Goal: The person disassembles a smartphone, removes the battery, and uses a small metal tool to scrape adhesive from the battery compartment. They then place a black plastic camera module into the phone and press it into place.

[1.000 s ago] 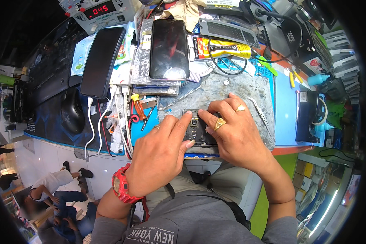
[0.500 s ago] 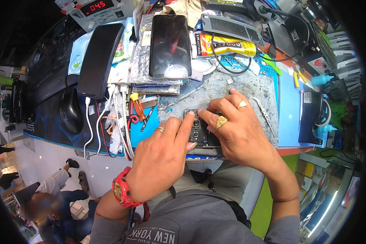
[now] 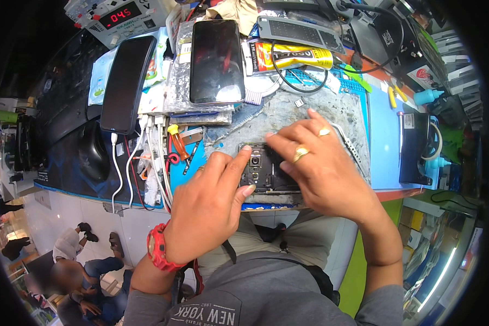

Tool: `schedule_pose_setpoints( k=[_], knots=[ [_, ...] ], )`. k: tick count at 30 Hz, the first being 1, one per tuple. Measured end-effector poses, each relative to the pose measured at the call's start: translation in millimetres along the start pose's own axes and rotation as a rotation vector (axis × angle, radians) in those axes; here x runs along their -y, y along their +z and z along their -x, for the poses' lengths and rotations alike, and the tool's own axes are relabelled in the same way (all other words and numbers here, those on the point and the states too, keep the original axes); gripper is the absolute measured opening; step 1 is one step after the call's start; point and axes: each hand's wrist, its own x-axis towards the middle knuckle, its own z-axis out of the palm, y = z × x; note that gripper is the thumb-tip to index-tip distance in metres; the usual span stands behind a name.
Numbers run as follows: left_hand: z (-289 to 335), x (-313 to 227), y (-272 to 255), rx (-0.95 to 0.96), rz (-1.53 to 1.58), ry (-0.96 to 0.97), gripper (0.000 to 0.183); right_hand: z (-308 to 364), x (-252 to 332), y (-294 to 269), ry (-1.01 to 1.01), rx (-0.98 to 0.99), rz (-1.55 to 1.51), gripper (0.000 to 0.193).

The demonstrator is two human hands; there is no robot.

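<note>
An opened smartphone (image 3: 261,176) lies on the grey cloth mat, its dark inside and camera modules showing. My left hand (image 3: 206,195) grips its left end, the index finger at the far corner and the thumb at the near edge. Over the phone's right part hovers my right hand (image 3: 323,168), with rings on its fingers. Its index finger and thumb are apart, and I see nothing between them. The hand hides much of the phone's right side.
Beyond the worn mat (image 3: 288,117) lie a dark phone (image 3: 217,62) on bagged parts and a yellow glue tube (image 3: 290,57). Another phone (image 3: 127,84), a screwdriver (image 3: 178,141) and white cables (image 3: 155,163) are at left. Tweezers (image 3: 350,146) lie right of my right hand.
My right fingers have lifted off the phone's camera end and drawn apart, uncovering more of its inside. My left hand stays on the phone, its thumb now spread further from the index finger.
</note>
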Motion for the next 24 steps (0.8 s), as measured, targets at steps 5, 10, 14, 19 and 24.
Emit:
schedule_pose_setpoints(
  k=[5,10,14,19,24],
  knots=[
    [-2,4,0,-0.069,0.205,-0.066,0.047,13,-3,-7,0.002,-0.005,0.128,0.042],
    [-1,6,2,-0.085,0.252,-0.099,0.046,13,-2,6,-0.03,-0.014,0.174,0.047],
    [-1,6,0,-0.072,0.342,-0.176,0.047,13,9,9,-0.079,-0.05,0.165,0.047],
    [-3,6,-2,-0.062,0.367,-0.19,0.046,22,25,20,-0.135,-0.027,0.169,0.04],
    [-2,9,1,-0.093,0.377,-0.196,0.042,12,29,24,-0.105,-0.04,0.128,0.049]
  ],
)
